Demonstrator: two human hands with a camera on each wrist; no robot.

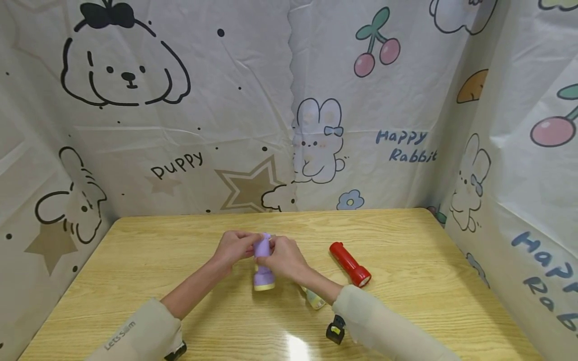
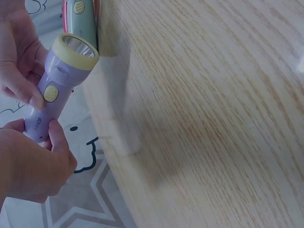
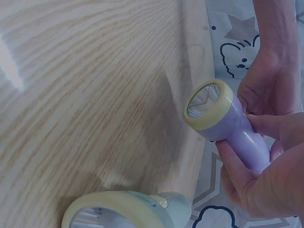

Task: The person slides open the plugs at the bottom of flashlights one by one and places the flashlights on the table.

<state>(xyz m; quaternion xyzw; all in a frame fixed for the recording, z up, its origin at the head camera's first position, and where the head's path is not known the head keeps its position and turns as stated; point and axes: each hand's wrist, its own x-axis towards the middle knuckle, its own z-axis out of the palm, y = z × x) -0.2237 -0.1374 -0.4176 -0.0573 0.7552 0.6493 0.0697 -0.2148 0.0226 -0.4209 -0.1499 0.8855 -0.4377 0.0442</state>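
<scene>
1. Left forearm (image 1: 196, 289), bare beyond a pale cream fabric sleeve (image 1: 146, 331), angles forward and inward.
2. Right forearm (image 1: 319, 285), likewise sleeved, angles inward opposite.
3. Bare left hand (image 1: 235, 246) curls in a pinch.
4. Bare right hand (image 1: 287, 256) grips just beside it.

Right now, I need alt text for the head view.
The left hand and right hand hold a purple flashlight over a table, its yellow rim toward the viewer. A red flashlight lies to the right; a green one is partly hidden by the right forearm. Cartoon-print cloth hangs behind.
</scene>
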